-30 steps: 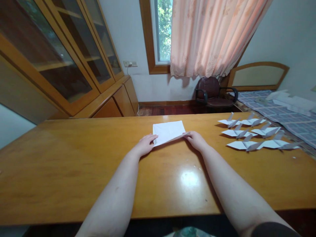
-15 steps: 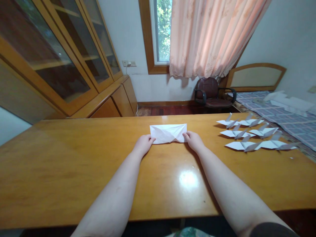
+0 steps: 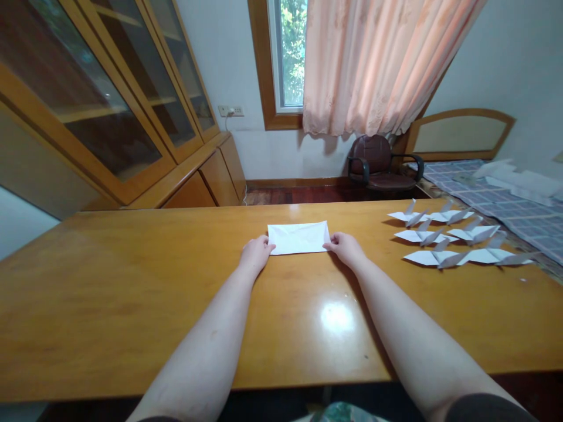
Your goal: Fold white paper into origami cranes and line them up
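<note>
A folded sheet of white paper, now a flat oblong, is held between my two hands over the far half of the wooden table. My left hand pinches its lower left corner, thumb on top. At the lower right corner my right hand grips the paper between thumb and fingers. To the right stand several folded paper cranes in rows, their wings spread.
A glass-fronted wooden cabinet stands beyond the table on the left. Behind the table are a dark red armchair and a pink curtain. A bed with a checked cover lies at the right.
The paper's creased, bulging front has flattened into a smoother, slightly narrower oblong. My right hand has shifted slightly to the left; both hands keep hold of the paper.
</note>
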### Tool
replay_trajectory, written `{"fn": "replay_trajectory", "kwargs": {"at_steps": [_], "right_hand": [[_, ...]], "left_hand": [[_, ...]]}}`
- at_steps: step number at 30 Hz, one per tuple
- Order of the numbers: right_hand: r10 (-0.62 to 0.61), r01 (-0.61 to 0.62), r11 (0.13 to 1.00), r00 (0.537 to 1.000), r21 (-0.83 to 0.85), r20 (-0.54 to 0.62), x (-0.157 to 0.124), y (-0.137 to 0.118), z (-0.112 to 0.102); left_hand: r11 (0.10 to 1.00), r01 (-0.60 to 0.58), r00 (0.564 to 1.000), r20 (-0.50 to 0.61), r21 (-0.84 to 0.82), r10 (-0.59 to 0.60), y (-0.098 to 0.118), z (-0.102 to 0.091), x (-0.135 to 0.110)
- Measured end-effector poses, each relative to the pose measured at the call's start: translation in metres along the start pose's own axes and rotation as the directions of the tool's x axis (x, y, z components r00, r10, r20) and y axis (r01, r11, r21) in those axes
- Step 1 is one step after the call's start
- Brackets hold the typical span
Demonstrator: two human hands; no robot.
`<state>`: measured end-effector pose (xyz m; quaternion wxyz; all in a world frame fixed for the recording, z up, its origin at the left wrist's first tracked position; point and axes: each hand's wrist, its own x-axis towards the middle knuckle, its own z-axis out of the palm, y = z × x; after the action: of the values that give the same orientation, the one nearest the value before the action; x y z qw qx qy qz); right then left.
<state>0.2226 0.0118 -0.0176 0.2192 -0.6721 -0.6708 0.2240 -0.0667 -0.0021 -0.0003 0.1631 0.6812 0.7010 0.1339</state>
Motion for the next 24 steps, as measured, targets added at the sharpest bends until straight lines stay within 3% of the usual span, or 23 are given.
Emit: {"fn": "replay_trajectory", "kwargs": {"at_steps": [3,5,7,8,10,13,15,16,18,20,22,24], "right_hand": [[0.001,-0.001,1.0,1.0,-0.032,-0.008,-0.002,-0.003,0.0],[-0.013,0.013,0.999,1.0,-0.045,-0.006,-0.002,-0.003,0.001],[-0.007,0.007,0.999,1.0,-0.05,0.0,-0.001,-0.003,0.001],[0.004,-0.004,0.999,1.0,-0.046,0.005,-0.001,-0.004,0.001],[0.04,-0.039,0.999,0.999,-0.032,0.014,-0.002,-0.004,0.0],[0.057,-0.065,0.994,0.994,-0.083,-0.095,-0.008,-0.01,0.0],[-0.068,0.025,0.984,0.967,-0.174,-0.245,-0.014,-0.017,0.003],[-0.188,0.141,0.97,0.951,-0.199,-0.246,-0.018,-0.021,0.006],[-0.42,0.392,0.897,0.9,-0.206,-0.114,-0.025,-0.029,0.016],[-0.521,0.524,0.83,0.851,-0.189,0.072,-0.029,-0.034,0.026],[-0.476,0.513,0.834,0.855,-0.205,0.206,-0.031,-0.035,0.035],[-0.421,0.474,0.847,0.875,-0.241,0.239,-0.029,-0.033,0.039]], "left_hand": [[0.998,0.054,0.998,-0.041,0.038,-0.052,0.006,-0.001,-0.006],[0.989,0.086,0.986,-0.152,0.117,-0.068,0.013,0.001,-0.013],[0.975,-0.054,0.976,-0.195,0.217,0.097,0.021,0.005,-0.019],[0.949,-0.191,0.968,-0.111,0.251,0.225,0.024,0.007,-0.021],[0.862,-0.452,0.892,0.14,0.232,0.43,0.027,0.013,-0.024],[0.839,-0.516,0.834,0.325,0.172,0.447,0.026,0.019,-0.026],[0.852,-0.499,0.837,0.346,0.162,0.425,0.026,0.02,-0.027],[0.856,-0.493,0.839,0.348,0.158,0.419,0.027,0.021,-0.029],[0.858,-0.491,0.834,0.365,0.147,0.415,0.03,0.022,-0.032],[0.855,-0.502,0.818,0.391,0.129,0.421,0.035,0.023,-0.036],[0.853,-0.509,0.809,0.403,0.114,0.428,0.039,0.024,-0.038],[0.857,-0.504,0.81,0.404,0.112,0.424,0.042,0.025,-0.039]]}}
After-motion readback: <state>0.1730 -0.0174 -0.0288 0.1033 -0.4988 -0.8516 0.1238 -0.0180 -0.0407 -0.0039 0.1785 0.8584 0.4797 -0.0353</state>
